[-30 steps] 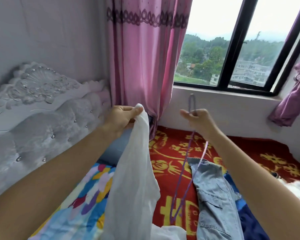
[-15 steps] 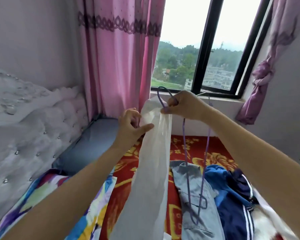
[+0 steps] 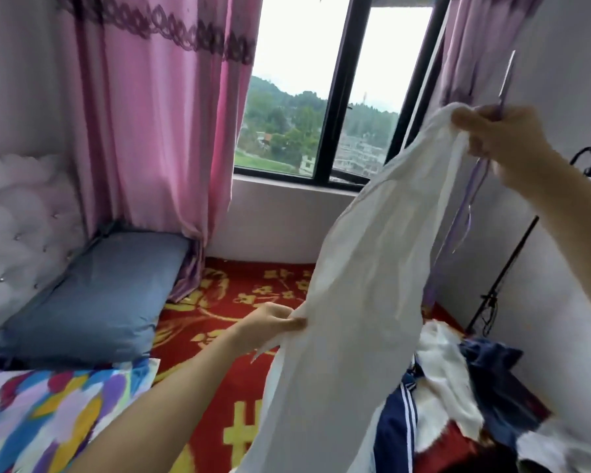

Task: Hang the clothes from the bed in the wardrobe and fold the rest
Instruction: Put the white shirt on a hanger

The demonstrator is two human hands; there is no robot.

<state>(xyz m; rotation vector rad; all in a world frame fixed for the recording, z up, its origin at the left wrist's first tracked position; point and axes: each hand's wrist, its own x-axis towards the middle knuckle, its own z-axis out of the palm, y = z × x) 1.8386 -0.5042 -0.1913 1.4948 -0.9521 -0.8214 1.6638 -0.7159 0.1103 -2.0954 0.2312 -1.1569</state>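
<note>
Up high, the right hand (image 3: 502,134) gripped the top of the white garment (image 3: 355,285) together with a purple hanger (image 3: 505,87); lower down, the left hand (image 3: 270,324) pinched the garment's edge; the cloth hung over the red blanket (image 3: 239,295), beside a heap of clothes (image 3: 458,387) on the bed.

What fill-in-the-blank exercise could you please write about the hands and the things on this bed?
The right hand holds up a ____ garment, which the left hand pinches at its side.
The right hand also grips a ____ hanger.
Behind the pillow hangs a ____ curtain.
Missing words: white; purple; pink.
</note>
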